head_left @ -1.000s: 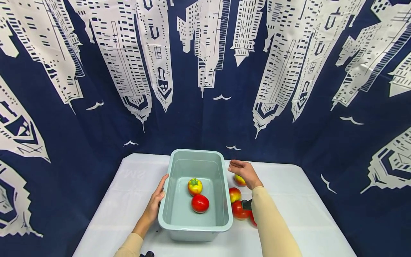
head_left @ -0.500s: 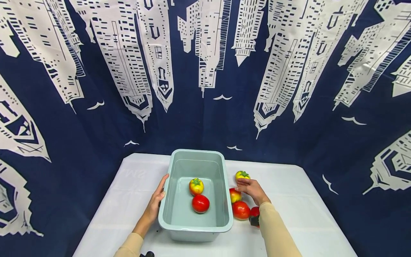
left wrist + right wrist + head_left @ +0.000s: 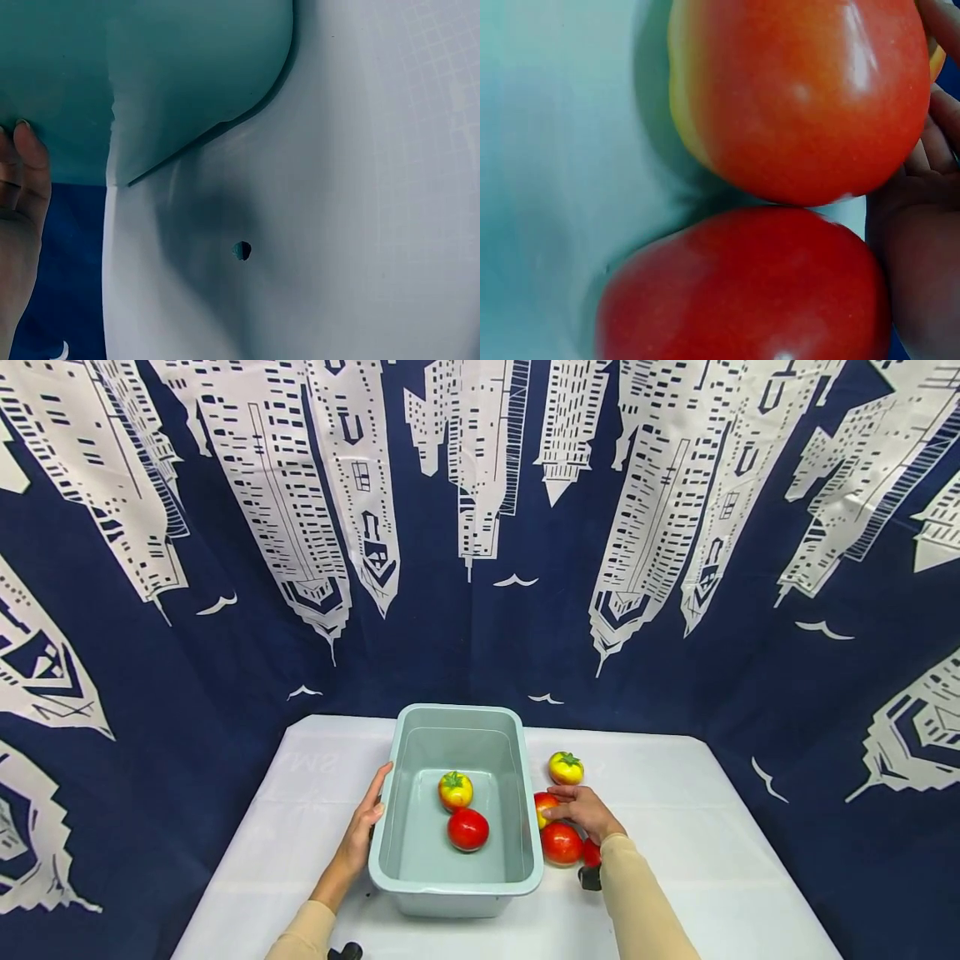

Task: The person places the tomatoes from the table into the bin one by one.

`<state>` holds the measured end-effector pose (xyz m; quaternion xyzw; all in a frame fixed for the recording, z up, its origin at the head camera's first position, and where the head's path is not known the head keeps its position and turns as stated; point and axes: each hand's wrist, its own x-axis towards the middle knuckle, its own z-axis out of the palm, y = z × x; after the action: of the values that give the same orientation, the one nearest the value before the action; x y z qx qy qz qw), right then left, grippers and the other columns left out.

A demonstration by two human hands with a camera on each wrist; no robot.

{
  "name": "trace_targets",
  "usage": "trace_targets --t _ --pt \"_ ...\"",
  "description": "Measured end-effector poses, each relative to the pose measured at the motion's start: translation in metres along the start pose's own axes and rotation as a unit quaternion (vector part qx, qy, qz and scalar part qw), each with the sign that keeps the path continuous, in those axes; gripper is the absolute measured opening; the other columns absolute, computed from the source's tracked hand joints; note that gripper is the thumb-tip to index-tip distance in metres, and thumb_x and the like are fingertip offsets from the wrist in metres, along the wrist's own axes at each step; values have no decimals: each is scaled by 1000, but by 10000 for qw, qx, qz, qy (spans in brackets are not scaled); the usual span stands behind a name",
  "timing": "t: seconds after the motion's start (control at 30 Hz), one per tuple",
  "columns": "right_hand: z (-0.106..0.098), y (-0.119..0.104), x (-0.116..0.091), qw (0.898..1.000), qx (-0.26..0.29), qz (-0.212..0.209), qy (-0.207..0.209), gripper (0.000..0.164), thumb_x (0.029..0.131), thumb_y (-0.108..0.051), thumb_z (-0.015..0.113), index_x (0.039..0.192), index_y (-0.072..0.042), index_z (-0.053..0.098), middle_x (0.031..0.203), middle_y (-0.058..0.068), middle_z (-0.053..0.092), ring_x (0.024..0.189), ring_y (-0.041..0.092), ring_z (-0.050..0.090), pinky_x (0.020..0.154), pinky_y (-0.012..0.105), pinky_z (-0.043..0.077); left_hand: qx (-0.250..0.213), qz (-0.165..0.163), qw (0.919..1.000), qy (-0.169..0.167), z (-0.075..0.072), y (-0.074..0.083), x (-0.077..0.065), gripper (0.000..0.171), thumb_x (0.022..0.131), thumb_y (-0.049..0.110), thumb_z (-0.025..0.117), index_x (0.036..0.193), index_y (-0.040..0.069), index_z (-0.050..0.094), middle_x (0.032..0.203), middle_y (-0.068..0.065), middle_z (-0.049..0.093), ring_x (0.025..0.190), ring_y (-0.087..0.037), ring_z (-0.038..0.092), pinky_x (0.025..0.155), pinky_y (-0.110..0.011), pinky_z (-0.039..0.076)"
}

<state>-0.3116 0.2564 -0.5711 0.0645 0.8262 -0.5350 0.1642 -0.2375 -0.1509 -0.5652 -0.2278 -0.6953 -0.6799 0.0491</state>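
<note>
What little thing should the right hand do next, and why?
I'd probably gently close the right hand on the glossy red-and-yellow round fruit. The hand is right beside it, and that fruit sits outside the pale grey-green plastic tub, which holds a yellow, green-topped fruit and a shiny red one.

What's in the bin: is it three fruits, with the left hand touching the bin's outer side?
Not quite: the count is wrong. The bin holds only two, a yellowish fruit and a red fruit, as the head view shows. The left hand does touch the bin's outer side.
</note>
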Motion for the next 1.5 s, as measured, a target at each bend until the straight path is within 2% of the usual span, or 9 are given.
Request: trace_targets --t 0.13,0.27,0.47,0.7,0.87,0.93,1.17,1.4,1.5 --pt "-1 -1 0 9999 0 38 108 61 76 -22 80 131 -6 60 131 16 61 114 30 58 103 52 42 48 100 9999 -40 -1 0 1 62 96 18 24 157 15 14 156 -21 25 118 -6 49 93 -35 43" --pt "-7 -7 0 9991 302 -80 274 59 79 -20 78 132 -4 59 129 16 62 107 25 61 102 47 45 47 76 10000 -29 -1 -1 0 62 96 19 24 157 16 14 157 -21 24 119 -5 49 94 -34 43" --pt "-25 -24 3 9954 719 -538 326 60 84 -18 73 137 1 53 135 22 57 110 20 61 99 37 48 -24 -1 10000 31 1 0 -1 62 96 20 25 157 17 16 156 -23 24 120 -6 48 95 -35 43" --pt "-46 -44 -3 9905 1083 -700 475 62 85 -14 73 141 0 48 142 22 51 108 11 60 95 26 49 -57 -61 10000 0 2 1 -1 62 95 21 27 156 18 18 151 -2 36 117 -8 51 92 -36 45" --pt "-52 -62 -6 9878 1252 -848 376 66 86 -16 72 144 -2 44 145 21 48 113 12 59 97 25 47 -57 25 10000 -15 -1 0 -1 63 94 18 25 157 16 16 155 -19 28 117 -6 50 92 -35 44" --pt "-53 -69 -6 9852 1403 -930 333 67 86 -15 72 145 -2 43 147 21 46 115 12 58 96 23 47 -40 9 10000 18 0 -1 0 63 94 18 26 157 16 17 155 -20 26 117 -6 50 92 -35 45" --pt "-48 -91 -4 9789 1625 -1222 205 65 88 -8 69 146 0 40 147 23 44 106 6 60 88 17 50 50 -164 9997 189 2 -1 -1 62 94 20 28 156 19 21 146 -2 40 113 -9 53 89 -39 46" --pt "-36 -120 -2 9752 1593 -1534 15 63 87 -7 69 144 1 43 140 19 53 103 5 63 88 19 51 37 -74 10000 15 0 0 1 62 96 20 26 157 18 16 154 -26 26 119 -6 49 94 -38 44" --pt "-28 -135 -1 9746 1604 -1559 -109 61 87 -7 70 143 -1 46 139 16 55 104 7 64 88 20 51 49 -112 9999 61 0 0 1 62 96 20 27 157 18 16 156 -25 25 120 -5 48 95 -36 43"
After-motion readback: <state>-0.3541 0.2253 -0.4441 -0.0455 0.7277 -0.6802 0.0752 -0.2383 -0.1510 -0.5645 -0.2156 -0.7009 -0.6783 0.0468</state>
